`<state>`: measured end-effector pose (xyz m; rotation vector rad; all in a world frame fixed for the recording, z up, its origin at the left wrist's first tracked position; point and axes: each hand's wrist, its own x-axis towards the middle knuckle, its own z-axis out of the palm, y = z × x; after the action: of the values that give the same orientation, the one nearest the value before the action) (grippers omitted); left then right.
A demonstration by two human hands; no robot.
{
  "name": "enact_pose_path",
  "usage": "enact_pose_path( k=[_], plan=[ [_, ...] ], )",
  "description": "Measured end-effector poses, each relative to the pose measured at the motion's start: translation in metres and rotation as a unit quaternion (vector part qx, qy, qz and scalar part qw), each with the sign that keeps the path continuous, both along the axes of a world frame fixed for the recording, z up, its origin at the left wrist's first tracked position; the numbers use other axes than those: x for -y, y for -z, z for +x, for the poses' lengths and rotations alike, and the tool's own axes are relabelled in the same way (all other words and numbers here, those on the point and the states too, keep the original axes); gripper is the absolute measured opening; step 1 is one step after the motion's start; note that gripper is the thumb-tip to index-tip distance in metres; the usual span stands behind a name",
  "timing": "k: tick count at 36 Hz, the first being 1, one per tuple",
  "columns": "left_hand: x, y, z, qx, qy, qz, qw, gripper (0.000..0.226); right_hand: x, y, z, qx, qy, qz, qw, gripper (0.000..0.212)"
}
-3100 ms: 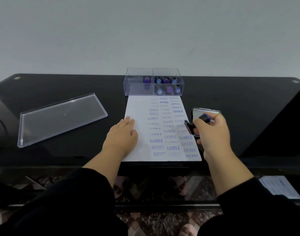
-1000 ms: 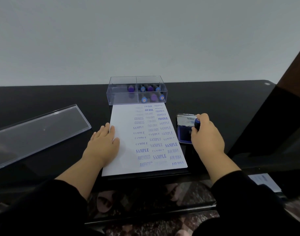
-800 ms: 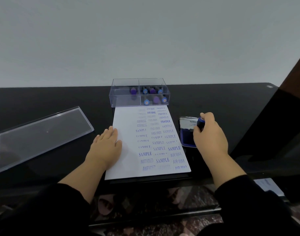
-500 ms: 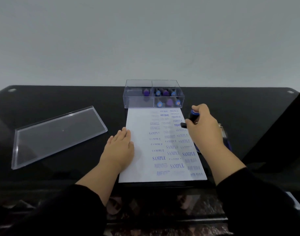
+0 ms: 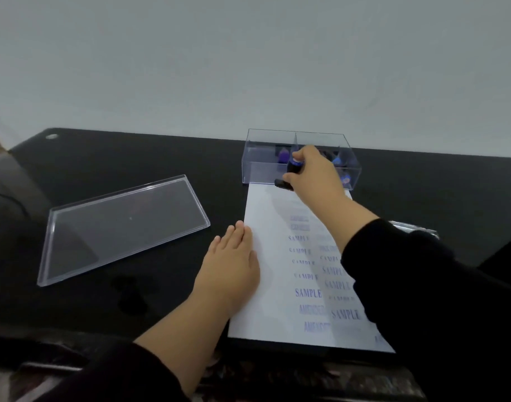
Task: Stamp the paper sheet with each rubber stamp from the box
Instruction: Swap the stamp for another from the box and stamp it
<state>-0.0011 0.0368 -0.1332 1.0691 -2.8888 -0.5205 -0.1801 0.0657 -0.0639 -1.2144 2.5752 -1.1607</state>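
The person's right hand (image 5: 315, 175) grips a dark rubber stamp (image 5: 290, 172) by its handle, its base down at the far end of the paper sheet (image 5: 273, 216), just in front of the clear box (image 5: 277, 172), where more stamps with blue and purple tops show through the wall. The left hand (image 5: 231, 265) lies flat with straight fingers on the sheet's left edge, holding nothing. The sheet, covered in blue SAMPLE and AMENDED prints, lies on the black table (image 5: 161, 158), with the clear lid (image 5: 121, 224) off to the left.
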Motion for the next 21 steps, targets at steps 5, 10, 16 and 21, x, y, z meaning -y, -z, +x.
enact_pose_path(
  k=[5,10,16,21],
  plan=[
    [0.0,0.0,-0.001,0.004,-0.002,-0.006,1.0,0.053,0.018,0.011,-0.007,-0.024,-0.008,0.027,0.999,0.033],
    [0.001,0.001,0.0,0.005,-0.003,-0.008,1.0,0.053,0.027,0.018,-0.011,-0.041,-0.013,0.051,0.998,0.033],
    [0.002,0.001,0.0,0.008,0.001,-0.008,1.0,0.053,0.03,0.023,-0.012,-0.048,-0.011,0.062,0.997,0.035],
    [0.002,0.001,0.0,0.006,0.001,-0.007,1.0,0.053,0.034,0.026,-0.009,-0.055,-0.012,0.067,0.996,0.034]
  ],
)
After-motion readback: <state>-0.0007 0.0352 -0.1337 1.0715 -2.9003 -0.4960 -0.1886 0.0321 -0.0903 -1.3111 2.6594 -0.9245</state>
